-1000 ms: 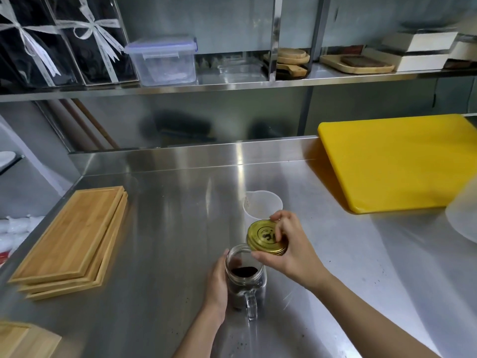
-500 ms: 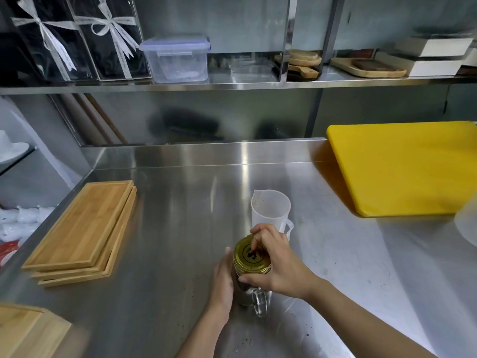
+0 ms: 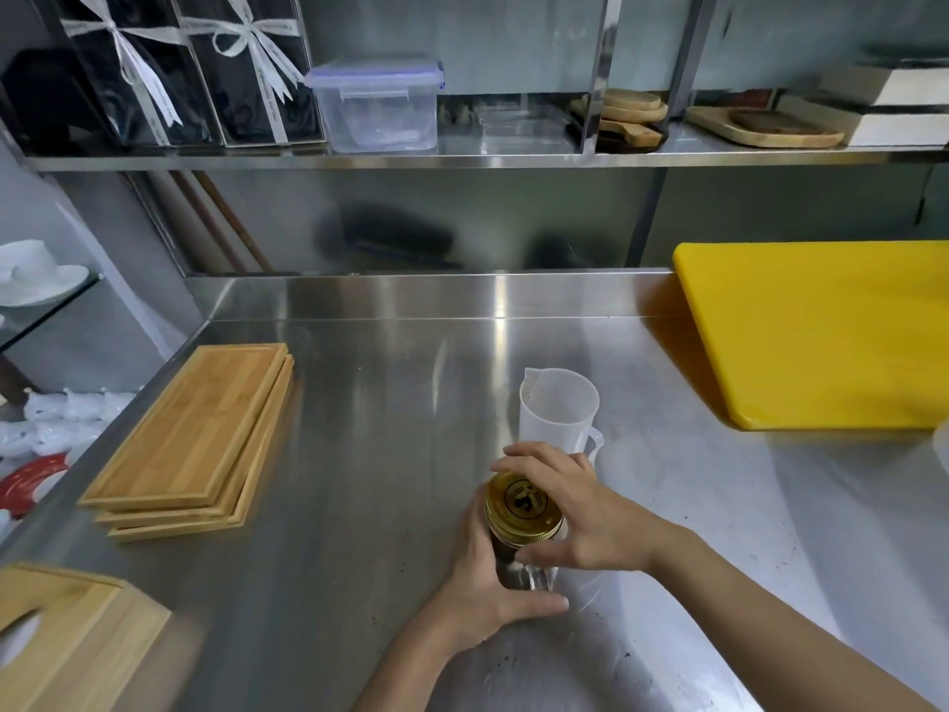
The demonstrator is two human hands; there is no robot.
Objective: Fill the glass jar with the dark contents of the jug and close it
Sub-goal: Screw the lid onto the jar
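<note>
Head view: gold lid on jar, both hands clamped on it

Head view, we see the glass jar (image 3: 518, 562) standing upright on the steel counter (image 3: 369, 480), near the front edge, centre of frame. Dark contents show through the glass below the lid. The gold lid (image 3: 523, 506) sits on the jar mouth, dark round logo facing up; we can't tell whether it is threaded tight.

Left hand (image 3: 482, 593) is wrapped around the jar body from the left, thumb across the front low down. Right hand (image 3: 575, 521) comes in from the right, fingers closed on the lid rim, index finger arched over the far edge, thumb at the near side.

The white plastic jug (image 3: 557, 413) stands just behind the jar, upright, spout pointing left, handle toward the right hand. It looks empty.

A few dark specks on the counter in front of the jar. Stack of bamboo trays (image 3: 195, 439) well to the left. Yellow cutting board (image 3: 816, 331) at right, leaning up against the back. Clear lidded container (image 3: 380, 107) on the shelf (image 3: 462, 159) above.
</note>
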